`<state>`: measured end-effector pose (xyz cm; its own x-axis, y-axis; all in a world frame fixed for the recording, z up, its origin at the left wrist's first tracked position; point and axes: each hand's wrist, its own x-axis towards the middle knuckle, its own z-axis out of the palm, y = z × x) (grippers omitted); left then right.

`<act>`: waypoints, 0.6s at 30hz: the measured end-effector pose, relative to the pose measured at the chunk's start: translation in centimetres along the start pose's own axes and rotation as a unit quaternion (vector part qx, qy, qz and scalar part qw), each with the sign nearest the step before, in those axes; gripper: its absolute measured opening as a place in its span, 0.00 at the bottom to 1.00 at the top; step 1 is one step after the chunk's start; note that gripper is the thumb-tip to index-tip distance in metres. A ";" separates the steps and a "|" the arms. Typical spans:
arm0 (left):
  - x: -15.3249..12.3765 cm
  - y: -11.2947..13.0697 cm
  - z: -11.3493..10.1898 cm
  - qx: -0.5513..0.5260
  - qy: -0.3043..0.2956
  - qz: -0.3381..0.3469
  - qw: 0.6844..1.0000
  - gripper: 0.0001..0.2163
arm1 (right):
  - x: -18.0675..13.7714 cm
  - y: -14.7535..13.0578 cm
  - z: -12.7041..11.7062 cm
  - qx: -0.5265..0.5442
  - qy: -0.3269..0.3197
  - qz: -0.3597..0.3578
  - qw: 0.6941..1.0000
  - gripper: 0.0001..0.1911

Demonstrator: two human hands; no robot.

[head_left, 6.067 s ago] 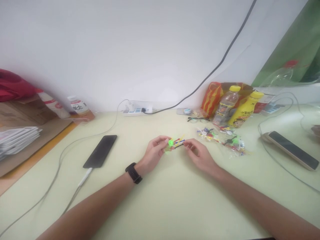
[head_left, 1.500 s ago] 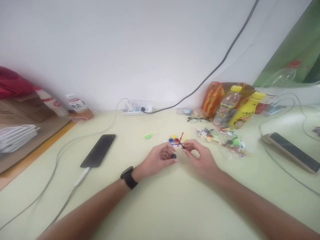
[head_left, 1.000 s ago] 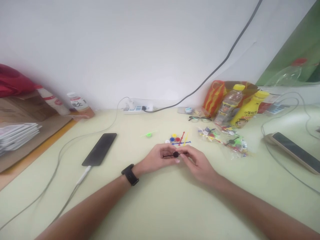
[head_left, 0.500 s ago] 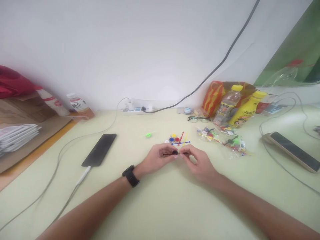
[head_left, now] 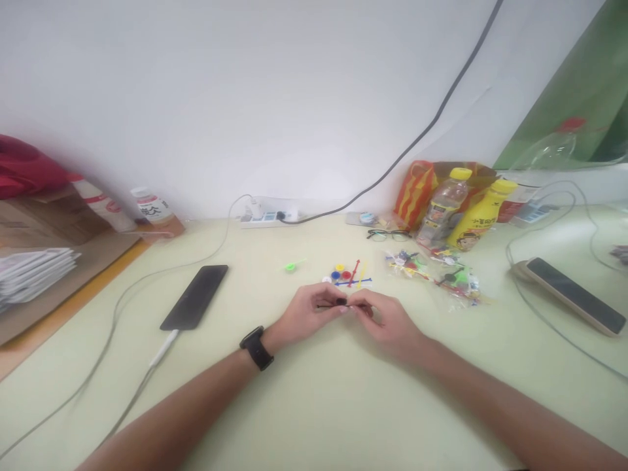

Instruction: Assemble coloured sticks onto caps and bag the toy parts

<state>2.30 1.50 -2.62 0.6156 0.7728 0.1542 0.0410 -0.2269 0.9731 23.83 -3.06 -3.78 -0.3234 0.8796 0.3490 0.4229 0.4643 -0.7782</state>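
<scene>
My left hand (head_left: 305, 313), with a black watch on its wrist, pinches a small black spinner (head_left: 341, 301) made of a round piece and a thin pointer. The fingertips of my right hand (head_left: 387, 319) close on the spinner's right side, meeting the left fingertips and partly hiding it. Just beyond my hands lie a blue disc (head_left: 335, 275), a yellow disc (head_left: 339, 267) and a red disc (head_left: 346, 275). Beside them are a red arrow (head_left: 354, 273), a blue arrow (head_left: 366, 280) and a yellow arrow (head_left: 362, 269). A green spinner (head_left: 291, 267) rests farther left.
Clear plastic bags (head_left: 456, 281) of colourful parts lie to the right, near eyeglasses (head_left: 390, 235) and a yellow bottle (head_left: 483, 216). A dark phone (head_left: 195, 297) on a cable is at left; another phone (head_left: 574, 294) is at right. A power strip (head_left: 267, 219) sits by the wall.
The black round piece has shifted slightly left and tilted between my fingers. My right fingertips have closed in nearer to my left ones. The view has moved a little.
</scene>
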 end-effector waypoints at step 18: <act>0.0 0.0 -0.6 -0.072 -0.036 -0.013 0.997 0.11 | 0.7 0.1 -0.4 0.079 0.044 0.066 0.994 0.08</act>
<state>1.84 1.87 -2.47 0.6711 0.7315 0.1202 -0.0513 -0.1159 0.9919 24.01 -2.37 -3.41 -0.1964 0.9406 0.2770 0.3157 0.3281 -0.8903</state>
